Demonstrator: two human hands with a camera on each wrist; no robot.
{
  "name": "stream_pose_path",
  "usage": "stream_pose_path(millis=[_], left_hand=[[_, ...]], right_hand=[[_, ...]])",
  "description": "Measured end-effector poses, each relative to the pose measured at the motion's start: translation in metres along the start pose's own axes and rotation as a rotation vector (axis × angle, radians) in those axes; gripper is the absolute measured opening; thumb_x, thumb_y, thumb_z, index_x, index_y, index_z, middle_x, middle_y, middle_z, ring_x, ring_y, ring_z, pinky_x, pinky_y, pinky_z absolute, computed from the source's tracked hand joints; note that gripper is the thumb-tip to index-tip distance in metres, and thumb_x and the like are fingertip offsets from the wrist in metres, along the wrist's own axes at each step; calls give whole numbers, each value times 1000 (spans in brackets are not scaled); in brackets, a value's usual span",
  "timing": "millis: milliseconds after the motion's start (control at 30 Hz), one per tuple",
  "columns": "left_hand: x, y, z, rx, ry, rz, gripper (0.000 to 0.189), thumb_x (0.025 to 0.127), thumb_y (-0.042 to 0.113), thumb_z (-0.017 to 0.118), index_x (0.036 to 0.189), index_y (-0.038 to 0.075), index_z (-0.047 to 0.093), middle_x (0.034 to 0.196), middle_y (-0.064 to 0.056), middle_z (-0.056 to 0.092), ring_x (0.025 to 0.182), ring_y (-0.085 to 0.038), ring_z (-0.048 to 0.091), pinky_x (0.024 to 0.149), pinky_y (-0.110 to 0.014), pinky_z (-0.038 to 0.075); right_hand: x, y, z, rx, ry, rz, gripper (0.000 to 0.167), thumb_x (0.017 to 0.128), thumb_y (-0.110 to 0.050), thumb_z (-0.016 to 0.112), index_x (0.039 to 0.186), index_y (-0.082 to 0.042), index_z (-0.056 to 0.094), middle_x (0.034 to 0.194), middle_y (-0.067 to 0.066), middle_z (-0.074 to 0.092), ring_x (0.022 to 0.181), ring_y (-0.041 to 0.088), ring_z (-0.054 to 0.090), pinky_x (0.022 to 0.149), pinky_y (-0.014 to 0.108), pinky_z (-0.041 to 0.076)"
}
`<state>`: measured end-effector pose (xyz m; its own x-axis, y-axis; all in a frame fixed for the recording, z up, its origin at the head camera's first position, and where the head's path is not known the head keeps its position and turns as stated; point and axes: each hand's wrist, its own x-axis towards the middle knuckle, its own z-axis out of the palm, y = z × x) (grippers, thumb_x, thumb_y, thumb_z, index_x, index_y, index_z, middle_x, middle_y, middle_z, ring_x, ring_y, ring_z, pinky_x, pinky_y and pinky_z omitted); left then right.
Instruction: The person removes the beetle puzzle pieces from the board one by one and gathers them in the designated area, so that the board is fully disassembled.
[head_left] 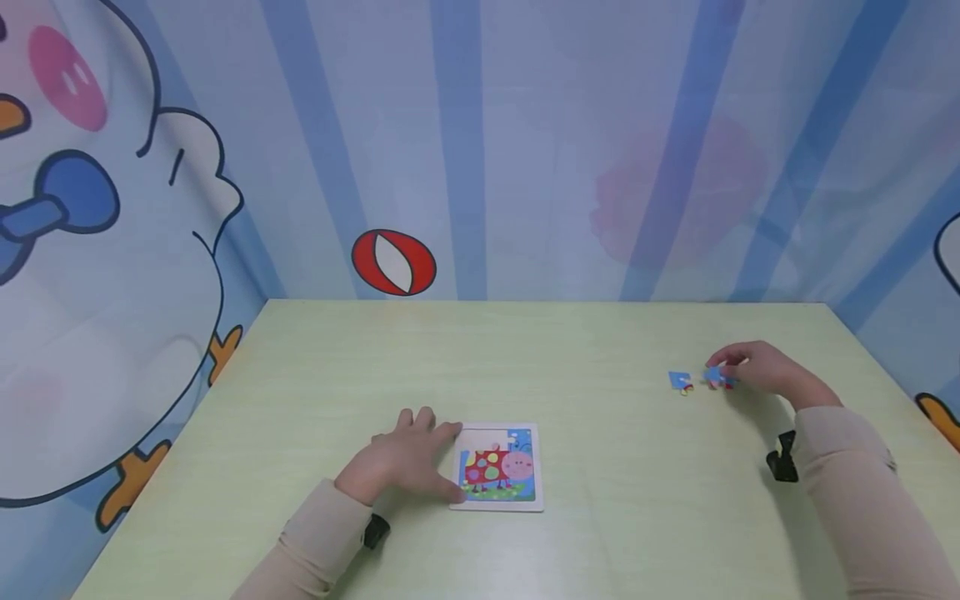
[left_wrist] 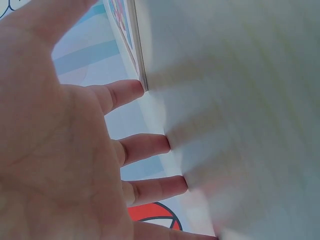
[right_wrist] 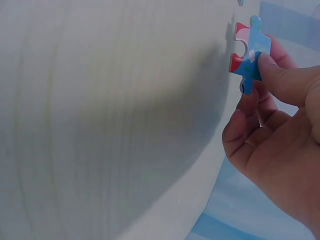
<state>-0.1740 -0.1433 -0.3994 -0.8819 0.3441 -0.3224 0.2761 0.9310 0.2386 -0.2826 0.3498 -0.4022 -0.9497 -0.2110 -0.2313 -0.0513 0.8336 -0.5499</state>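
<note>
Evidently, the governing relation is that of the held puzzle piece (head_left: 717,377) to the tray puzzle (head_left: 538,483): I note the tray well apart from it, to the left and nearer the person, its unfilled area at the upper left. The right hand (head_left: 761,369) has the piece pinched between thumb and fingers, long axis roughly left to right; whether it touches the table (head_left: 615,500) I cannot tell. The left hand (head_left: 405,454) is the nearer to the tray, fingers spread wide, grasping nothing, thumb and index finger touching the frame's left corners. The tray is nearly square, with no marked long axis. A loose puzzle piece (head_left: 679,381) lies just left of the held one, nearly on the line to the tray; in my judgement it and the left index finger, beside the unfilled area, are the possible obstructions. A printed backdrop (head_left: 540,125) stands behind
</note>
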Motion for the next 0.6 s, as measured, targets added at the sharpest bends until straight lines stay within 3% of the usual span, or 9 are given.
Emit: stream_pose_path(millis=[267,600], left_hand=[[0,0,0,3,-2,-7,93,68,55,80,145,18,44,122,-9,42,107,-28,35,71,-54,47],[-1,2,-1,0,3,-8,91,68,53,81,144,18,44,120,-9,42,106,-28,35,71,-55,46]], right_hand=[[2,1,2,-34,11,-28,26,94,-3,47,113,6,62,113,31,53,92,34,46,73,38,39],[3,6,5,-41,3,-18,26,96,-4,49,116,10,60,116,34,53,92,35,49,76,42,42]])
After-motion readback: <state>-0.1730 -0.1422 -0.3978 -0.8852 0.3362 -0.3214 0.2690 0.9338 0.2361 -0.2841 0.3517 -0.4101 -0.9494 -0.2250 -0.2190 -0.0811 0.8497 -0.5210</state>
